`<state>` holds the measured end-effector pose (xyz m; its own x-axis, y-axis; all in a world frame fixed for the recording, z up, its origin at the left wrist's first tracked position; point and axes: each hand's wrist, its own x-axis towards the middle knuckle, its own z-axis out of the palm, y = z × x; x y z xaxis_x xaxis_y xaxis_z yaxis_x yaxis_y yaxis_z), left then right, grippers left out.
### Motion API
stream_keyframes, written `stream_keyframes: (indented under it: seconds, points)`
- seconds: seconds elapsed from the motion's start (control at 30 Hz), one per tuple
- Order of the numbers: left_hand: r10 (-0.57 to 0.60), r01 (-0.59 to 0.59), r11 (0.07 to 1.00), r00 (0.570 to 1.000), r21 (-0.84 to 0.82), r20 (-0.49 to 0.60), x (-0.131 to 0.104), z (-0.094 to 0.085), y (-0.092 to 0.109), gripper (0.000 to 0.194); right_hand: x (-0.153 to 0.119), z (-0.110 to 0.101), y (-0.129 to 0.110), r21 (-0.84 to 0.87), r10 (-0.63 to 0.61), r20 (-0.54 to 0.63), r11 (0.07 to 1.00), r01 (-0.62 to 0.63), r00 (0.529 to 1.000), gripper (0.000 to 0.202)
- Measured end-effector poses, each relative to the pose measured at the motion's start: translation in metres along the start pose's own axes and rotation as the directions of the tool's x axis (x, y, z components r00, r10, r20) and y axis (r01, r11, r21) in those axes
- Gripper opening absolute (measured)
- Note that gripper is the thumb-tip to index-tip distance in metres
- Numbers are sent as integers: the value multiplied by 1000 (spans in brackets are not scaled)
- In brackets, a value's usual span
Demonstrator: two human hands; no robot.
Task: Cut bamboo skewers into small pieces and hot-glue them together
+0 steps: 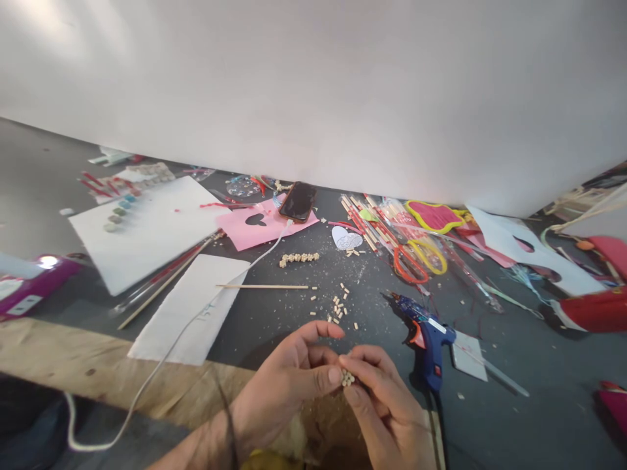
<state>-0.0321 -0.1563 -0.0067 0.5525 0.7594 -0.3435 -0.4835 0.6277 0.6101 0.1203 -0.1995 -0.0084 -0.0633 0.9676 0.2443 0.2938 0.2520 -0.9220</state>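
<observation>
Close to the table's front edge, a small cluster of short wooden stick pieces (347,378) is pinched between the fingertips of both hands. My left hand (298,375) has its thumb and a finger on the cluster's left side. From the right, my right hand (386,401) grips it between thumb and forefinger. Cut stick pieces (339,303) lie loose just beyond my fingers. Past them is a row of similar clusters (298,259). A thin wooden stick (264,286) lies partly over a white paper sheet (196,313).
At the right rests a blue glue gun (431,346) with its cord running forward, near orange-and-yellow scissors (416,261). Bundled sticks (365,219), pink paper (240,228) and a phone (298,201) lie at the back. A white cable (181,333) crosses the left side.
</observation>
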Motion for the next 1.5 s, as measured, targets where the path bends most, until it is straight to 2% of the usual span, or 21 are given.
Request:
stream_keyframes:
  seconds: [0.13,0.27,0.57,0.77,1.03,1.3,1.5]
  points:
    - [5,-6,1000,1000,-29,-14,0,2,1,46,-1,0,4,-81,-43,-56,996,38,998,38]
    - [1,-1,999,1000,-39,-8,0,4,1,49,0,0,4,-133,-122,-52,984,114,991,30]
    - [23,-24,999,1000,-39,-15,0,0,-2,45,0,1,0,-97,-23,2,995,23,1000,30]
    - [37,-39,997,999,-67,-35,2,1,-6,43,1,3,0,-132,-42,-7,990,40,999,31]
    - [-2,1,999,1000,-42,-22,-3,2,-1,44,1,-1,1,-178,-24,-48,984,15,999,24]
    - [0,4,999,997,52,-77,-3,1,1,47,4,-6,4,-230,-122,100,963,143,987,32]
    - [-2,3,1000,996,11,-92,-2,4,0,47,2,-7,4,-293,-153,25,944,153,988,29]
